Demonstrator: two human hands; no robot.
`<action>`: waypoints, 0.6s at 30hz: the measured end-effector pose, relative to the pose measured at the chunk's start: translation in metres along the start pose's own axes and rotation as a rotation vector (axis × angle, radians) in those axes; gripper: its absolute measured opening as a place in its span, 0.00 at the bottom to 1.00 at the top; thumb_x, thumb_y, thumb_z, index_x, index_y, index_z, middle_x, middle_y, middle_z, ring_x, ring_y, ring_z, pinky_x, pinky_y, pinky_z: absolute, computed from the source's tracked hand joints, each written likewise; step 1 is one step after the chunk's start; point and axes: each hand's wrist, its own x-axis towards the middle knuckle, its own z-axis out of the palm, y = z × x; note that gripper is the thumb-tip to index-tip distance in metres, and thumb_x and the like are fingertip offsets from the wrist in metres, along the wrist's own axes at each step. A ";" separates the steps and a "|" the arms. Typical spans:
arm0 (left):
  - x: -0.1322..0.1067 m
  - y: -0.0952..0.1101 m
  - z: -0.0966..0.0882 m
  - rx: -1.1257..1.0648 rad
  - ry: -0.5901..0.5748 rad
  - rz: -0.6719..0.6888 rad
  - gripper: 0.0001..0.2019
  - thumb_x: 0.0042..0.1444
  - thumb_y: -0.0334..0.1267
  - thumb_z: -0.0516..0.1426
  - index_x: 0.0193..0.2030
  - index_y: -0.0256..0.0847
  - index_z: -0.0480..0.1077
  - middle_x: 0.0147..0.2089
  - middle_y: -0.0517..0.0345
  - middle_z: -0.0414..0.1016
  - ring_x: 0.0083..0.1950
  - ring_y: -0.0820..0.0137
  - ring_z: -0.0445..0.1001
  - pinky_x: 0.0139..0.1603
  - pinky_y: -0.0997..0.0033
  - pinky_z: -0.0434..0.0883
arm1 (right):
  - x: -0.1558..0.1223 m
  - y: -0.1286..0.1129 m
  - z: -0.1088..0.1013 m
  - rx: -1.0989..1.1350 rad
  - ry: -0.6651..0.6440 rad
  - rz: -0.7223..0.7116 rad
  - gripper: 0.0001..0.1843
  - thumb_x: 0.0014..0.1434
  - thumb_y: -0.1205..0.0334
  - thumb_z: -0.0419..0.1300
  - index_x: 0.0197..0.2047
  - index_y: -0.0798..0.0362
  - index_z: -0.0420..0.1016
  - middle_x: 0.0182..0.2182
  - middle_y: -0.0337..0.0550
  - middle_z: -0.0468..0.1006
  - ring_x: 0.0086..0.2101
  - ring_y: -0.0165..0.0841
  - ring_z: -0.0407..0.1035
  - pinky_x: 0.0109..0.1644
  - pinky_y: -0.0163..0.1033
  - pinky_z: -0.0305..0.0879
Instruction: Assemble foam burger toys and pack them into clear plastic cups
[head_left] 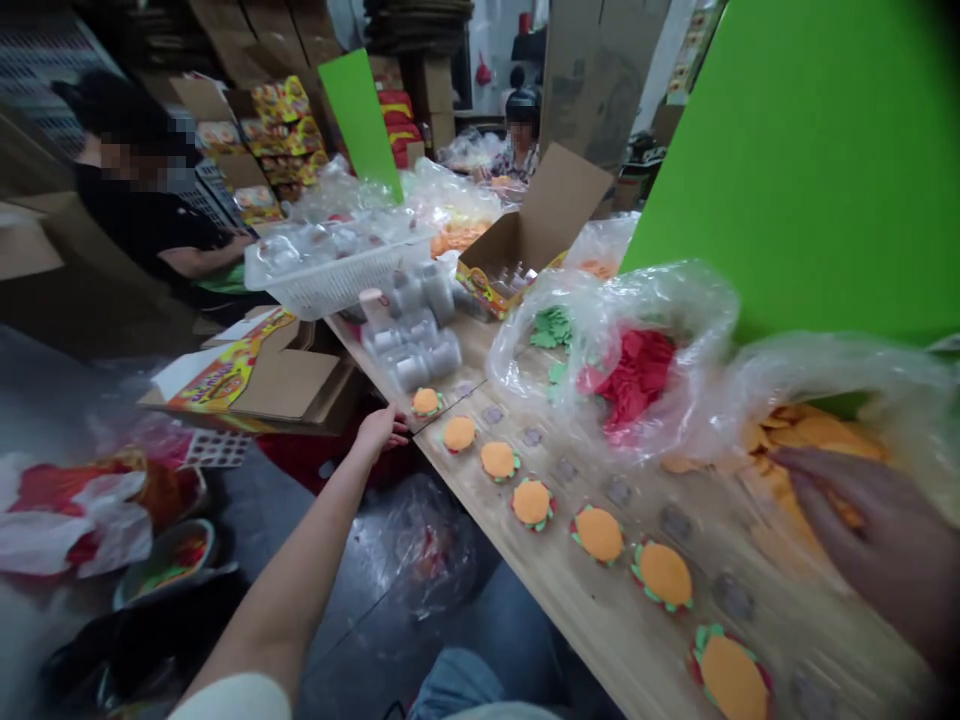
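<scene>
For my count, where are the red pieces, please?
The red pieces sit in a clear bag, right of centre in the head view, by the green pieces.

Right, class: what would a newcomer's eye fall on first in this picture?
The row of burger-shaped pieces, orange with green and red edges, stands out first, running down the wooden table toward the person's right hand. A large bright green board fills the upper right corner, and a plastic bag of red pieces lies beside the row.
</scene>
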 end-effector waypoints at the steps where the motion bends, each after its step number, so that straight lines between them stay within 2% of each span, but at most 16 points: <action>1: 0.011 0.002 0.004 -0.002 -0.022 -0.019 0.14 0.58 0.43 0.51 0.41 0.33 0.67 0.36 0.54 0.71 0.34 0.71 0.71 0.32 0.68 0.70 | -0.009 -0.009 0.014 -0.072 -0.082 -0.069 0.17 0.49 0.42 0.55 0.37 0.39 0.77 0.37 0.50 0.76 0.41 0.44 0.68 0.51 0.55 0.57; 3: 0.025 0.002 0.013 -0.024 -0.052 -0.029 0.14 0.57 0.42 0.52 0.45 0.34 0.66 0.42 0.53 0.70 0.38 0.70 0.71 0.38 0.64 0.71 | -0.024 -0.023 0.038 -0.116 -0.189 -0.142 0.16 0.52 0.46 0.52 0.40 0.40 0.75 0.37 0.49 0.76 0.38 0.42 0.69 0.45 0.53 0.62; 5: 0.030 -0.001 0.020 -0.075 -0.065 -0.010 0.14 0.57 0.40 0.53 0.46 0.35 0.66 0.44 0.52 0.69 0.40 0.69 0.71 0.39 0.63 0.71 | -0.035 -0.035 0.057 -0.078 -0.279 -0.151 0.15 0.53 0.50 0.53 0.40 0.41 0.75 0.36 0.47 0.77 0.37 0.42 0.70 0.42 0.51 0.65; 8: 0.027 -0.007 0.021 -0.215 -0.082 0.047 0.10 0.57 0.39 0.53 0.40 0.34 0.67 0.38 0.55 0.71 0.36 0.72 0.71 0.35 0.68 0.72 | -0.047 -0.058 0.079 -0.014 -0.449 -0.111 0.15 0.55 0.53 0.52 0.43 0.45 0.74 0.39 0.44 0.77 0.39 0.40 0.70 0.42 0.48 0.67; 11: 0.015 -0.012 0.008 -0.399 -0.109 0.106 0.07 0.56 0.39 0.53 0.32 0.37 0.65 0.32 0.59 0.71 0.31 0.75 0.73 0.34 0.70 0.73 | -0.056 -0.092 0.105 0.128 -0.596 -0.003 0.14 0.58 0.57 0.51 0.44 0.47 0.73 0.41 0.45 0.76 0.42 0.38 0.69 0.47 0.46 0.65; 14: -0.009 -0.016 -0.010 -0.546 -0.119 0.145 0.08 0.55 0.40 0.53 0.30 0.38 0.62 0.30 0.62 0.70 0.29 0.76 0.73 0.36 0.69 0.74 | -0.066 -0.132 0.145 0.413 -0.669 0.210 0.14 0.59 0.54 0.51 0.42 0.49 0.73 0.41 0.46 0.76 0.43 0.37 0.69 0.48 0.45 0.65; 16: -0.035 -0.018 -0.017 -0.601 -0.135 0.167 0.08 0.53 0.40 0.55 0.30 0.38 0.62 0.31 0.62 0.71 0.30 0.77 0.73 0.37 0.69 0.74 | -0.076 -0.154 0.177 0.700 -0.680 0.466 0.18 0.58 0.51 0.51 0.46 0.51 0.71 0.43 0.47 0.74 0.43 0.37 0.69 0.45 0.44 0.68; 18: -0.068 -0.022 -0.014 -0.639 -0.182 0.186 0.08 0.51 0.41 0.56 0.31 0.39 0.64 0.34 0.62 0.72 0.32 0.76 0.72 0.36 0.70 0.74 | -0.087 -0.169 0.207 0.951 -0.639 0.734 0.25 0.56 0.48 0.53 0.55 0.50 0.63 0.47 0.49 0.71 0.43 0.37 0.69 0.41 0.43 0.70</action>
